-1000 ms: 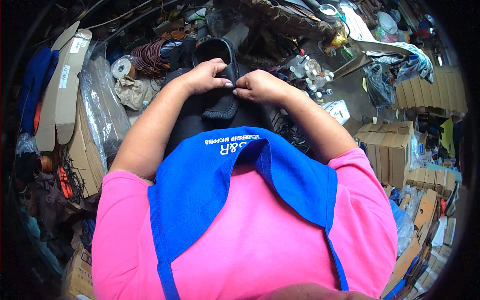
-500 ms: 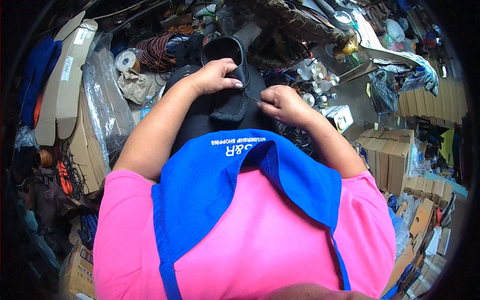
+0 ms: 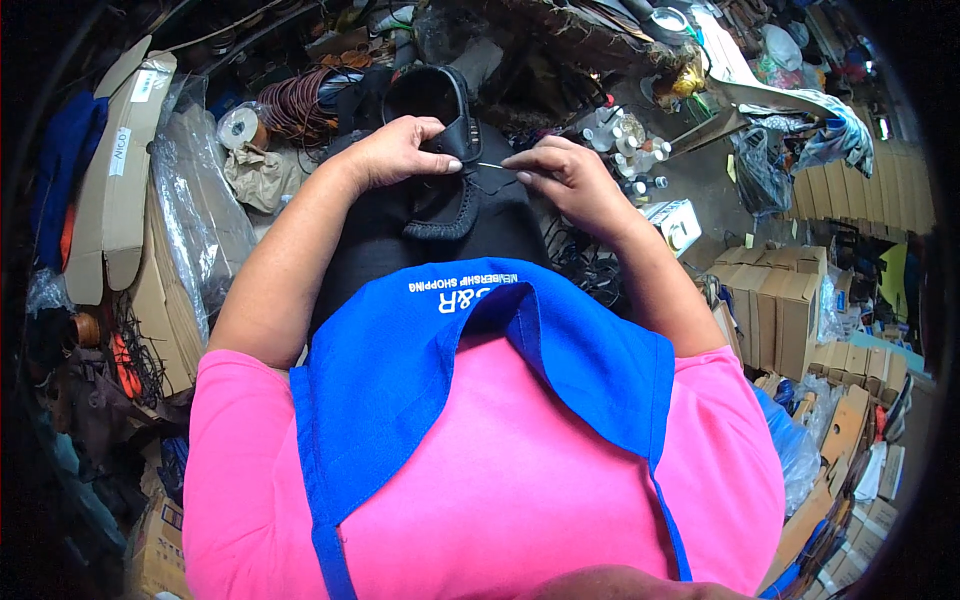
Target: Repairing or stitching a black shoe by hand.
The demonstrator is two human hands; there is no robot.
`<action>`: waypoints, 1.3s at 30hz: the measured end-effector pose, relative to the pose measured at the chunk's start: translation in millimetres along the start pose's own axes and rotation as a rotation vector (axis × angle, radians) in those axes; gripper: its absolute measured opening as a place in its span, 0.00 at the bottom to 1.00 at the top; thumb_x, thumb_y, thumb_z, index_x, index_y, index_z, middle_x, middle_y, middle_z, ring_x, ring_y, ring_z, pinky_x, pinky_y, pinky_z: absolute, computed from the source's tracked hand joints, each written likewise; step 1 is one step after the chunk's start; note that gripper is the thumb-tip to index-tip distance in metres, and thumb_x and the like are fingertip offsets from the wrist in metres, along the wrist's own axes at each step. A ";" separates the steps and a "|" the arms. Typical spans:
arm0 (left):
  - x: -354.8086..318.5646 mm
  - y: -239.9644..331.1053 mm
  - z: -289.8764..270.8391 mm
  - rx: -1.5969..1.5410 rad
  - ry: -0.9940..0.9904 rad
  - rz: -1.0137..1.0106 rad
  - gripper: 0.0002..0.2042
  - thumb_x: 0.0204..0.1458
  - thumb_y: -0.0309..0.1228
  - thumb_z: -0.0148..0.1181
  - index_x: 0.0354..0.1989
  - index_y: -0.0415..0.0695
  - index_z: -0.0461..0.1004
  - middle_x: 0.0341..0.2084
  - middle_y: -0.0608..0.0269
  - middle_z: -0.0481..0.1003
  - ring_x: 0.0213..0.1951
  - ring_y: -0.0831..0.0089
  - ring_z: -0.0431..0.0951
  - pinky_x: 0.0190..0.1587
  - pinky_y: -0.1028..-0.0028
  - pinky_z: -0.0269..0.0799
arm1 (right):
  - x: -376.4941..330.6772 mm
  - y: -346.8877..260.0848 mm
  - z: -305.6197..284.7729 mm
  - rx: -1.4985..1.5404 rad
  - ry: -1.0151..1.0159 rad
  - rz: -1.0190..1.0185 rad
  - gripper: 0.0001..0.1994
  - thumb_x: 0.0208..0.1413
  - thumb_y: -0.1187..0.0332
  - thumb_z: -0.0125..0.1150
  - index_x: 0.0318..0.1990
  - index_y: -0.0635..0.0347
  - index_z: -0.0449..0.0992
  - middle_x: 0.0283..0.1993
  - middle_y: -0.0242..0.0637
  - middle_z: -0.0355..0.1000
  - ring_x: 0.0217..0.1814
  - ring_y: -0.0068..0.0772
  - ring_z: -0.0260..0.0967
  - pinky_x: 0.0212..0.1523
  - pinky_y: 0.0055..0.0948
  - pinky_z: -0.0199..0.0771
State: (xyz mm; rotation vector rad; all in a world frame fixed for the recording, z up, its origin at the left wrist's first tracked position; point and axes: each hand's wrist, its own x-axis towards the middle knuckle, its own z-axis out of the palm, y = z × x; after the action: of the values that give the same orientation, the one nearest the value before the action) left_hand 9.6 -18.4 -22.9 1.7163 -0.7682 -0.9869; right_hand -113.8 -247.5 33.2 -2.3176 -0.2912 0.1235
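Clutter crowds the floor (image 3: 708, 222) on every side of the seated person I am watching. Closest is a pink shirt (image 3: 560, 480), with a blue apron (image 3: 390, 400) over its front, white lettering along the top edge. Beyond that hem, black cloth (image 3: 365, 262) covers the lap. On it sits a black open shoe (image 3: 458, 138), its rounded, hollow end pointing away from the body and its near end edged with thick braided stitching. From the left, the left hand (image 3: 398, 155) grips the shoe at its middle, thumb on top and fingers curled over the side. Just to the right, the right hand (image 3: 578, 185) pinches a thin, pale needle (image 3: 490, 165) between thumb and fingers; it runs across to the shoe's right edge, and I cannot tell whether its tip is in the material. Dark thread (image 3: 492, 190) loops loosely below it.

Beside the right forearm stands a white container (image 3: 675, 225), and a little farther off a cluster of small bottles (image 3: 625, 145) with pale caps. Across on the left lie crumpled brown paper (image 3: 262, 178) and, behind it, a spool (image 3: 237, 128) of pale line. Farther still sits a coil of reddish-brown cord (image 3: 292, 106); toward the far right, patterned cloth (image 3: 842, 140) hangs down.
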 end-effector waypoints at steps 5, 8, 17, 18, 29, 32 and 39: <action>0.5 -11.0 1.1 0.020 0.044 0.048 0.14 0.45 0.37 0.67 0.32 0.40 0.75 0.25 0.70 0.71 0.31 0.82 0.69 0.37 0.76 0.66 | 13.9 10.3 6.8 -0.092 -0.020 -0.119 0.08 0.51 0.72 0.60 0.39 0.55 0.79 0.32 0.37 0.70 0.34 0.34 0.70 0.36 0.29 0.69; -0.4 -8.4 -1.2 0.048 0.023 0.042 0.13 0.47 0.35 0.65 0.35 0.40 0.74 0.27 0.71 0.71 0.33 0.82 0.69 0.40 0.77 0.66 | 17.3 14.0 9.6 -0.091 -0.014 -0.147 0.08 0.50 0.73 0.60 0.39 0.55 0.79 0.31 0.37 0.70 0.34 0.36 0.70 0.35 0.30 0.69; -7.0 9.2 -14.3 0.170 -0.100 0.093 0.16 0.41 0.31 0.63 0.40 0.39 0.74 0.39 0.61 0.71 0.43 0.71 0.71 0.50 0.74 0.64 | 29.3 -3.2 0.8 -0.414 -0.043 -0.243 0.09 0.45 0.71 0.60 0.36 0.54 0.79 0.31 0.37 0.69 0.35 0.41 0.69 0.37 0.36 0.69; -8.3 11.6 -15.9 0.282 -0.112 0.147 0.17 0.39 0.30 0.62 0.41 0.39 0.74 0.41 0.60 0.70 0.44 0.68 0.71 0.51 0.74 0.63 | 30.2 -11.7 -2.0 -0.503 -0.052 -0.270 0.09 0.44 0.70 0.60 0.35 0.53 0.79 0.30 0.36 0.69 0.36 0.41 0.68 0.38 0.37 0.68; 12.3 28.5 -6.4 0.375 -0.039 0.011 0.16 0.42 0.33 0.65 0.39 0.37 0.76 0.35 0.57 0.74 0.41 0.68 0.74 0.46 0.71 0.67 | 46.8 -16.7 -15.0 -0.619 -0.271 -0.269 0.08 0.44 0.70 0.58 0.34 0.51 0.80 0.32 0.37 0.71 0.41 0.40 0.70 0.42 0.40 0.67; 13.5 21.3 -10.6 0.326 -0.072 0.020 0.17 0.43 0.33 0.65 0.40 0.38 0.76 0.36 0.57 0.74 0.42 0.68 0.73 0.47 0.71 0.67 | 41.5 -10.3 -19.9 -0.420 -0.222 -0.210 0.09 0.42 0.73 0.60 0.35 0.57 0.79 0.30 0.38 0.70 0.36 0.42 0.71 0.38 0.38 0.70; 9.8 7.1 -7.3 -0.020 -0.064 0.016 0.16 0.43 0.39 0.66 0.36 0.39 0.78 0.26 0.68 0.75 0.33 0.81 0.71 0.40 0.77 0.67 | 33.5 3.5 -9.7 -0.139 -0.126 -0.127 0.08 0.49 0.75 0.59 0.38 0.57 0.79 0.32 0.36 0.71 0.33 0.30 0.72 0.35 0.27 0.71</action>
State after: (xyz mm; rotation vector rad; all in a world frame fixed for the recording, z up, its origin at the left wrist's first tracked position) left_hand 20.3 -25.8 -17.4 1.6663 -0.8096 -1.0397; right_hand -79.0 -248.5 37.4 -2.4254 -0.5239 0.1914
